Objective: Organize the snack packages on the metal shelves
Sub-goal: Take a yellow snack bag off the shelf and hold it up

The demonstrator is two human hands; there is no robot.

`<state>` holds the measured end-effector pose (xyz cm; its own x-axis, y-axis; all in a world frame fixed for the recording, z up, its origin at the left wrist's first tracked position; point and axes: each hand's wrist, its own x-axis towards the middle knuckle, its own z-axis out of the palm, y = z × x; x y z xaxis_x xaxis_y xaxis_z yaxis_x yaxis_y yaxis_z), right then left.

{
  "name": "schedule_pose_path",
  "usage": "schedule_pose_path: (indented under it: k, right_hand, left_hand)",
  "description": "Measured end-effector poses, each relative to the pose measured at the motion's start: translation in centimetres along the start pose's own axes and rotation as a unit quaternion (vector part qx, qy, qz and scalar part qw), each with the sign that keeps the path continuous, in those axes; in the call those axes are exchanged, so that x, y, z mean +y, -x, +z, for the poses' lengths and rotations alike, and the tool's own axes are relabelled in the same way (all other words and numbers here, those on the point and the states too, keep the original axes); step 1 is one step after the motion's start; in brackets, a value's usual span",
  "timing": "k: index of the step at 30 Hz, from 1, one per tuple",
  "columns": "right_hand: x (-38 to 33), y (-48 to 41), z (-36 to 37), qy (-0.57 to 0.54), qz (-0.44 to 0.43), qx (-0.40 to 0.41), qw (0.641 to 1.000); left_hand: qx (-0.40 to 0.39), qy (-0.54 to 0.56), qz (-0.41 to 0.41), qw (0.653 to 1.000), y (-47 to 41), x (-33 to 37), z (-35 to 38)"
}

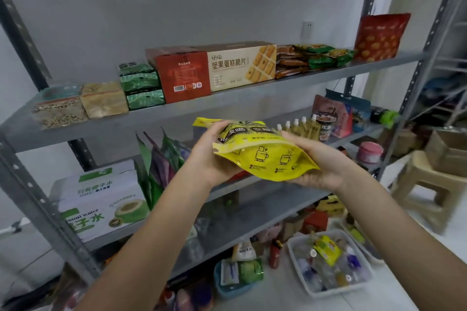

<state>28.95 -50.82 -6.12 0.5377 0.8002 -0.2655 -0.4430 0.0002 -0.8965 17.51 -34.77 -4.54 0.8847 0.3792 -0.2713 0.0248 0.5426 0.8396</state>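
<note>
A yellow snack pouch (262, 154) with black print lies tilted in the air in front of the middle shelf (285, 199). My left hand (209, 156) grips its left end with fingers curled over the top edge. My right hand (321, 161) holds the right end from beneath, thumb over the top. The upper shelf (227, 101) carries a row of packages: seed bags (60, 108), green packs (141, 86), a red box (182, 73), a beige cake box (242, 65), brown and green sachets (310, 58) and a red bag (379, 38).
A white and green drink carton (101, 202) and upright green and purple bags (161, 161) stand on the middle shelf. Spouted pouches (300, 129) and bags sit further right. On the floor are a white basket (328, 265), a blue tub (235, 278) and a beige stool (427, 189).
</note>
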Motion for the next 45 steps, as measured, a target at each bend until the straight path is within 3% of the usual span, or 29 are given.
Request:
schedule_pose_path:
  k: [4,6,8,11,14,16,18,20,25,27,30,33,35,40,45]
  right_hand:
    - [1.4,2.2,0.0,0.092,-0.113,0.067,0.987]
    - [2.2,3.4,-0.1,0.206,-0.194,0.141,0.949]
    - [3.1,4.3,-0.6,0.260,-0.227,0.157,0.925]
    - [4.3,5.4,-1.3,0.202,-0.222,0.144,0.943]
    - [5.6,5.8,-2.0,0.159,-0.257,0.218,0.928]
    - [6.3,5.8,-2.3,0.158,-0.279,0.291,0.901]
    - [6.2,6.0,-2.5,0.154,-0.282,0.317,0.893]
    - [5.6,6.7,-3.1,0.146,-0.241,0.276,0.919]
    - [4.3,8.8,-7.6,0.212,-0.231,0.219,0.924]
    - [3.4,9.1,-11.1,0.207,-0.228,0.241,0.920]
    - [1.4,9.4,-18.6,0.160,-0.196,0.299,0.920]
    - [-0.7,10.9,-26.3,0.089,-0.152,0.254,0.951]
    - [-1.9,12.0,-31.1,0.059,-0.142,0.242,0.958]
    - [-5.1,13.2,-40.5,0.039,-0.174,0.339,0.924]
    - [-7.4,12.9,-48.5,0.054,-0.136,0.403,0.904]
  left_hand:
    - [-0.003,-0.131,0.048,0.990,1.2,-0.4,-1.0]
    - [-0.036,-0.183,0.043,0.982,1.6,-1.3,-1.4]
    - [-0.052,-0.210,0.054,0.975,1.6,-2.6,-1.6]
    - [0.001,-0.227,0.116,0.967,1.1,-4.5,-1.2]
    - [0.092,-0.351,0.244,0.899,0.4,-6.8,0.6]
    - [0.074,-0.373,0.292,0.878,0.7,-8.3,2.7]
    - [-0.023,-0.368,0.256,0.893,1.0,-9.5,5.1]
    - [-0.083,-0.363,0.202,0.906,0.4,-10.1,6.9]
    - [-0.108,-0.331,0.136,0.927,-2.5,-11.7,11.7]
    - [-0.107,-0.291,0.121,0.943,-4.4,-12.8,14.2]
    - [-0.175,-0.195,0.046,0.964,-7.1,-14.8,18.2]
    - [-0.229,-0.160,-0.007,0.960,-10.2,-16.2,22.2]
    - [-0.242,-0.197,0.007,0.950,-12.8,-16.6,25.0]
    - [-0.242,-0.272,0.040,0.930,-20.3,-19.3,32.4]
    - [-0.231,-0.278,0.018,0.932,-26.9,-23.2,39.6]
